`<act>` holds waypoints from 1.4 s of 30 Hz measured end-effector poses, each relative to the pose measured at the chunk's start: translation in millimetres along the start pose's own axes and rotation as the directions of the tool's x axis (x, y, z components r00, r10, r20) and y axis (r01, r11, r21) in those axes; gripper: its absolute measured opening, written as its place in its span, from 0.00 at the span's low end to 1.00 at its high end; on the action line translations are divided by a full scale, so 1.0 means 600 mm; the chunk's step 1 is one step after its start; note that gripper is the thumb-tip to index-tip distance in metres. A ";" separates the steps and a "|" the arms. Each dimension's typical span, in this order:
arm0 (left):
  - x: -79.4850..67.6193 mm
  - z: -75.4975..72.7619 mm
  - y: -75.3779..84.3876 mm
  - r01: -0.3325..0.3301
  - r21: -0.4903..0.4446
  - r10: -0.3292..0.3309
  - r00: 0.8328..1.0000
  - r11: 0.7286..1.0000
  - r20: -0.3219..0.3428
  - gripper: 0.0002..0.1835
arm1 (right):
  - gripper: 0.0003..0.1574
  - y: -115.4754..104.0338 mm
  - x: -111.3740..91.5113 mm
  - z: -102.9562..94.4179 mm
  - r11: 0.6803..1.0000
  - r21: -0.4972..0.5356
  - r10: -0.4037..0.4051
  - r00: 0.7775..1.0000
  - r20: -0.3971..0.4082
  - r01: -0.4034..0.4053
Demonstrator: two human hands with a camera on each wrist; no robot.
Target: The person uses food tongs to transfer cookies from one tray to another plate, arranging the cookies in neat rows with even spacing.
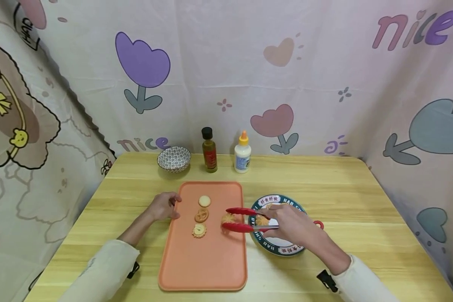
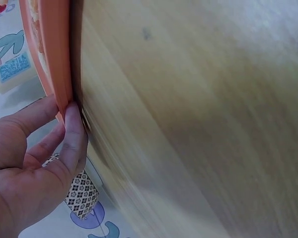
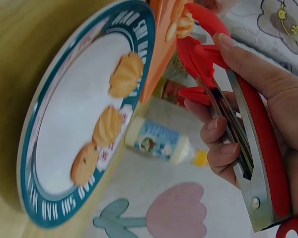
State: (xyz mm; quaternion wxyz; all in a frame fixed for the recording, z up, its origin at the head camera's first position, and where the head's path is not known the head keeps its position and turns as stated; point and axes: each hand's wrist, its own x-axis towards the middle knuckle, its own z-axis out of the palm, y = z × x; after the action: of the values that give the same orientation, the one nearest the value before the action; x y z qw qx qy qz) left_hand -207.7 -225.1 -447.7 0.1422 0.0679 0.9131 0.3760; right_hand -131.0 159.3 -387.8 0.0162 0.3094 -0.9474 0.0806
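Note:
An orange tray (image 1: 201, 268) lies on the table, its left rim pinched by my left hand (image 1: 161, 206). Down the tray's middle runs a line of cookies: a plain round one (image 1: 204, 201), a pretzel-shaped one (image 1: 201, 215) and a scalloped one (image 1: 199, 230). My right hand (image 1: 288, 224) holds red-tipped metal tongs (image 1: 238, 227). Between the tong tips, at the tray's right side, is a golden ridged cookie (image 1: 229, 218); whether it touches the tray I cannot tell. Beneath the right hand sits a green-rimmed plate (image 1: 287, 251) bearing ridged cookies (image 3: 125, 74) and a flat one (image 3: 84, 164).
Behind the tray stand a patterned bowl (image 1: 173, 159), a dark-capped sauce bottle (image 1: 210, 153) and a white bottle with an orange nozzle (image 1: 243, 155). The wooden table (image 1: 343, 197) ends at a printed cloth (image 1: 219, 54) hanging behind it.

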 end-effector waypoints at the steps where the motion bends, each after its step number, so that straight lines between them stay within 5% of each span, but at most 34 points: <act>1: -0.001 0.000 -0.001 0.001 0.002 -0.001 1.000 1.000 0.002 0.23 | 0.35 0.003 -0.004 -0.002 1.000 0.000 0.013 1.000 -0.001 -0.013; 14: -0.002 0.000 0.001 0.036 0.002 -0.036 0.999 0.999 0.016 0.24 | 0.39 0.060 -0.061 -0.039 0.973 0.046 0.222 0.973 0.058 -0.225; 25: 0.001 0.002 -0.002 0.042 0.000 -0.042 0.999 0.999 0.011 0.24 | 0.40 0.103 -0.108 -0.045 0.945 0.069 0.313 0.945 0.093 -0.320; 34: 0.001 -0.001 0.001 0.042 0.002 -0.042 0.999 0.999 0.019 0.24 | 0.40 0.117 -0.129 -0.042 0.951 0.096 0.287 0.954 0.085 -0.295; 42: -0.001 -0.003 0.002 0.036 -0.004 -0.036 0.999 0.999 0.021 0.24 | 0.40 0.116 -0.140 -0.033 0.926 0.107 0.345 0.927 0.149 -0.362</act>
State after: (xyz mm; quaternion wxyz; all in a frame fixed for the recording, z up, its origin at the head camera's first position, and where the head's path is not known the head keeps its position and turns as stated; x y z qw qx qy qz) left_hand -207.6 -225.5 -445.3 0.1587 0.0551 0.9118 0.3747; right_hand -104.6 267.0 -384.9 -0.0799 0.1383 -0.9792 0.1252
